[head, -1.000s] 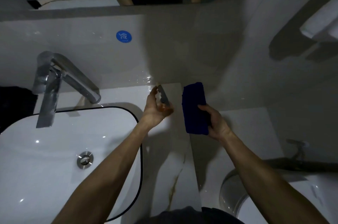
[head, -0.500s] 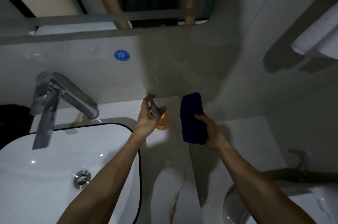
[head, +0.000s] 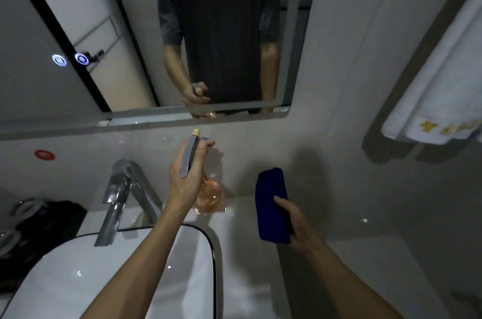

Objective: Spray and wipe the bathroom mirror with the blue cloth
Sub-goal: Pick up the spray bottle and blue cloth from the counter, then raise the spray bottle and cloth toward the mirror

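head: mirror (head: 130, 31) above sink (head: 104, 266), dim bathroom.

one head-worn view – looking forward and down, close over the sink (head: 104, 266), facing the mirror (head: 130, 31).

Spray bottle (head: 208, 194): clear body with orange liquid, largely hidden behind the left hand (head: 186, 178); label unreadable. Blue cloth (head: 271, 204): near end covered by the right hand (head: 297, 224). Mirror (head: 78, 18): top and left cut off by the frame; reflected person cropped above the shoulders. White towel (head: 440, 84), far right: runs past the edge, gold embroidery too blurred to read. Basin (head: 78, 279): near-left portion cropped. Dark objects (head: 39, 227) at left: too dim to identify.
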Demonstrator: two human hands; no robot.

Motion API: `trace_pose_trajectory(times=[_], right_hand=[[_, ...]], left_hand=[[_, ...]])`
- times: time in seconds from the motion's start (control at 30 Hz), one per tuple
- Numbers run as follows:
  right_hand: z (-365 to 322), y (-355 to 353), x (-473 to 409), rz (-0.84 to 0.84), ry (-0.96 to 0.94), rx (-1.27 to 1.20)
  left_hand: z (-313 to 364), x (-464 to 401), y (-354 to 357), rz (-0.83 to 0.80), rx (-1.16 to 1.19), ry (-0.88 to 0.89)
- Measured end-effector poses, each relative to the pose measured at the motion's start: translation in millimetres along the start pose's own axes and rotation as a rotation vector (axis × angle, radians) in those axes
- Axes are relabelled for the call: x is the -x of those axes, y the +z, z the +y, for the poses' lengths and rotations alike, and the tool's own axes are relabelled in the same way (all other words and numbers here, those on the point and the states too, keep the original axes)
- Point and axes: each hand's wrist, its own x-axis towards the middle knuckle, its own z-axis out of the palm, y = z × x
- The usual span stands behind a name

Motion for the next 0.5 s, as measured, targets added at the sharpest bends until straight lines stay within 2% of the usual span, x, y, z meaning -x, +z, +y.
trace_pose_trajectory(times=[0.27,0.5], right_hand=[[-46,34,12,-0.042,-0.183,-0.068],[-65,49,25,-0.029,-0.207,-0.111]], left_hand=[[82,-20,-18,-0.003,0.099,0.177],[101,-28,-15,0.008,0.09,0.171]])
